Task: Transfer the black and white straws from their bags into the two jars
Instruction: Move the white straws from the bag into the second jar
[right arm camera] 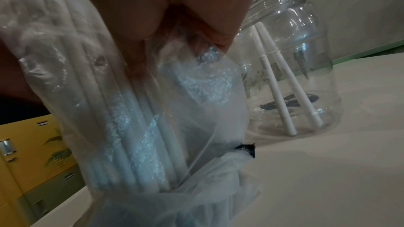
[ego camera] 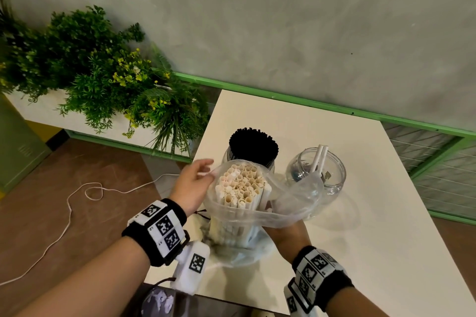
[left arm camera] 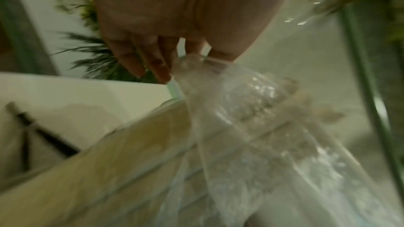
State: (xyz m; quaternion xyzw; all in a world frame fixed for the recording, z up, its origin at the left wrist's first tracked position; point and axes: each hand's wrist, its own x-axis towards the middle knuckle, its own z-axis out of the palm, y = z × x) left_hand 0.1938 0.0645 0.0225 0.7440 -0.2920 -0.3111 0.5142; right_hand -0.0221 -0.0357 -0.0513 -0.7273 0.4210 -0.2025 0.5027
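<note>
A clear plastic bag (ego camera: 288, 203) stands upright on the white table (ego camera: 373, 226), packed with white straws (ego camera: 240, 184) whose open ends face up. My left hand (ego camera: 206, 172) pinches the bag's rim on its left side; in the left wrist view the left hand (left arm camera: 192, 56) nips the film between thumb and fingers. My right hand (ego camera: 283, 229) grips the bag and the bundle from the near right, mostly hidden by plastic; the right wrist view shows the right hand (right arm camera: 174, 44) squeezing film against the straws (right arm camera: 140, 127). Behind stands a jar full of black straws (ego camera: 253, 147). A clear jar (ego camera: 332, 175) to the right holds two white straws (ego camera: 319, 158).
A white planter with green plants (ego camera: 103, 72) sits left of the table. A white cable (ego camera: 77, 203) trails over the brown floor. A green rail (ego camera: 309, 104) runs along the wall behind the table. A black tie (left arm camera: 43, 137) lies on the tabletop. Yellow cabinets (right arm camera: 32, 153) stand beyond the table edge.
</note>
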